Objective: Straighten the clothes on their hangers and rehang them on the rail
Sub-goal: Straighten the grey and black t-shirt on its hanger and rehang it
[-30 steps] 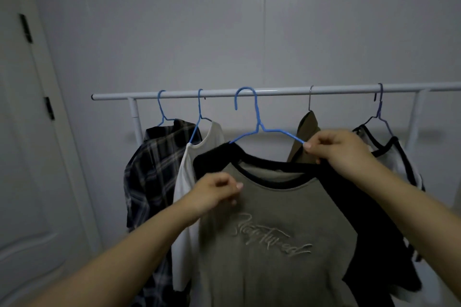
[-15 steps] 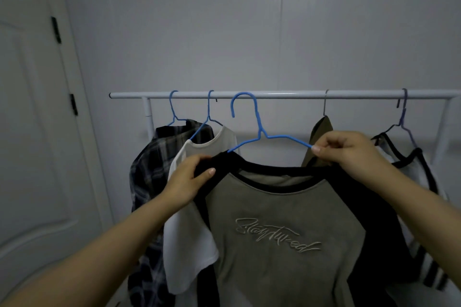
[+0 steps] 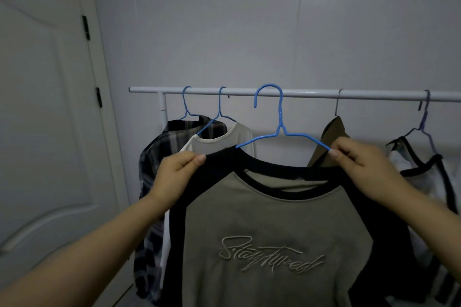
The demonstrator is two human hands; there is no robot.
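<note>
A grey T-shirt (image 3: 274, 227) with black sleeves, a black collar and pale script lettering hangs in front of me on a blue wire hanger (image 3: 280, 129). The hanger's hook sits in front of the white rail (image 3: 311, 94); whether it rests on the rail I cannot tell. My left hand (image 3: 174, 174) pinches the shirt's black left shoulder. My right hand (image 3: 361, 164) grips the right shoulder together with the hanger's right arm tip. Much of both hanger arms is bare above the collar.
On the rail hang a plaid shirt (image 3: 159, 162) and a white T-shirt (image 3: 222, 142) to the left, an olive garment (image 3: 331, 137) and a white black-trimmed top (image 3: 419, 164) to the right. A white door (image 3: 45, 107) stands at left, close to the rail's end.
My left hand has gone from the shirt's chest up to its left shoulder and taken hold there. The hanger hook has risen to the rail. The view has shifted left.
</note>
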